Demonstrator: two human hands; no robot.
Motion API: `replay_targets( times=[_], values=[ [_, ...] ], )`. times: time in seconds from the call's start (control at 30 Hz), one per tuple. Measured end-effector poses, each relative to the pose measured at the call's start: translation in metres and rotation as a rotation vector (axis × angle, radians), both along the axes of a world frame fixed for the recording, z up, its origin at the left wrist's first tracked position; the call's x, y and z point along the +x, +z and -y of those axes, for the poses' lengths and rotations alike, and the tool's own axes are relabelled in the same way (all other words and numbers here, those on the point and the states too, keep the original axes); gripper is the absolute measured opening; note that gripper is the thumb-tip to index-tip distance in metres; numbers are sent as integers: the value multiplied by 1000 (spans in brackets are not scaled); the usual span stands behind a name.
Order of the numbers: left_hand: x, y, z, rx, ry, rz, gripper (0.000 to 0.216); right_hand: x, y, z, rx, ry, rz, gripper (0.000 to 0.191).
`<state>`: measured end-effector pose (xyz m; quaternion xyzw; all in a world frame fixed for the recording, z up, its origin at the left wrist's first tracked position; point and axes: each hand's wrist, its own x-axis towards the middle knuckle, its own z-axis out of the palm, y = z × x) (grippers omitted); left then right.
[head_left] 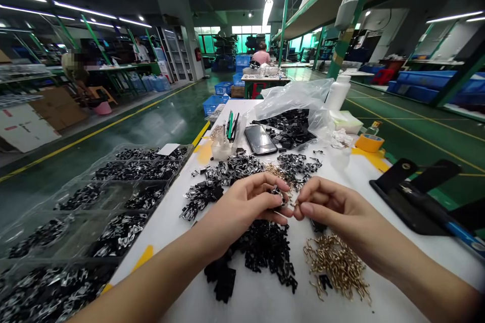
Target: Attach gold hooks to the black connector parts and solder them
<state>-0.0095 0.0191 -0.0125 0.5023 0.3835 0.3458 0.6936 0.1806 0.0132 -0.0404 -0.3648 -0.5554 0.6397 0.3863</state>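
My left hand [242, 202] pinches a small dark metal clip [279, 196] between thumb and fingers. My right hand [328, 207] comes in from the other side, its fingertips closed on a tiny brass pin [296, 204] right at the clip. Below my hands lie a heap of black plastic parts [261, 255] and a pile of bent brass pins [337, 267] on the white workbench [265, 303]. Beyond them, loose silver-and-black metal clips [231, 171] are spread out.
A compartment tray of metal clips [94, 212] stands left of the bench. Farther along lie a phone [260, 140], a plastic bag of black parts [291, 106], a white bottle [338, 92] and yellow tape [369, 142]. A black-handled tool [417, 197] sits right. A person [261, 55] sits beyond.
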Motion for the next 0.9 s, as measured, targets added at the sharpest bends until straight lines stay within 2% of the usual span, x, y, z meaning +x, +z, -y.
replay_targets(
  times=[0.13, 0.3, 0.43, 0.53, 0.67, 0.73, 0.9],
  values=[
    [-1, 5, 1, 98, -24, -132, 6, 0, 2, 1, 13, -10, 29, 14],
    [0, 11, 7, 411, 48, -419, 4, -1, 0, 1, 63, -47, 94, 18],
    [2, 7, 11, 586, 91, -535, 6, -3, -1, 3, 125, -94, 175, 21],
    [1, -1, 14, 810, 87, -690, 4, -6, -1, 5, 128, -76, 200, 19],
    [-3, -9, 17, 1082, 52, -844, 15, -10, -8, 5, 46, 3, 121, 17],
    [-3, -9, 18, 1138, -19, -878, 22, -11, -15, 4, -16, 46, 43, 18],
    [-3, -10, 19, 1241, -51, -912, 28, -13, -36, -3, -148, 123, -194, 18]
  ],
)
